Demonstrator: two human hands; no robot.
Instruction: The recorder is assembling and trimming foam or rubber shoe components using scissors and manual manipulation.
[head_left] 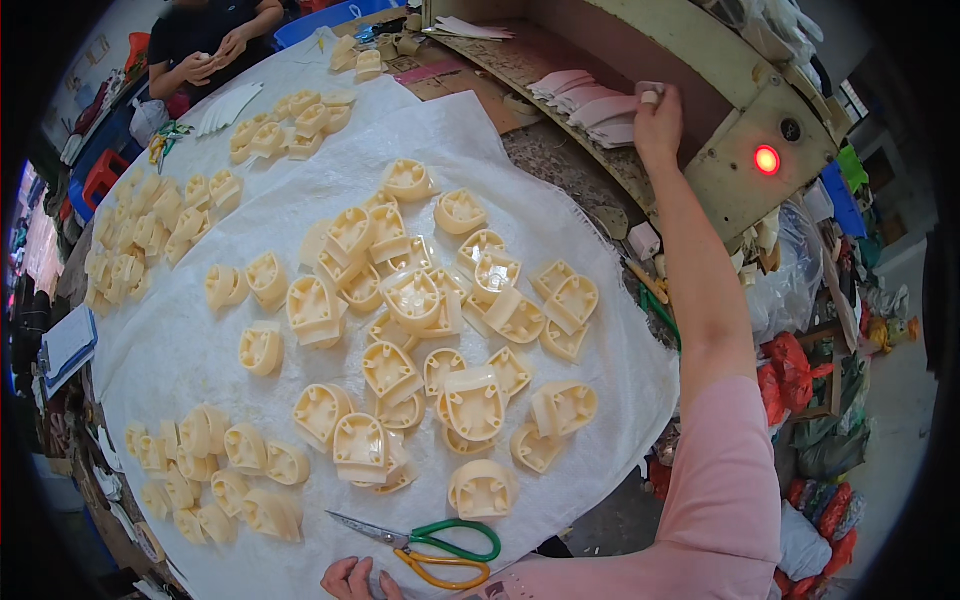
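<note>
One hand, the right (660,118), is beside the white strips (602,110), grip unclear.

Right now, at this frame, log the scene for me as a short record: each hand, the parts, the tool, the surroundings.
Left hand: at the lower edge, fingers curled, beside the scissors
Right hand: at the right end of the white strips; grip unclear
Parts: many cream parts, loosely heaped mid-sheet, more groups toward the left and top
Tool: scissors, green and orange handles, on the white sheet
Machine: upper right, red light lit
Co-worker's hands: upper left, close together
</note>
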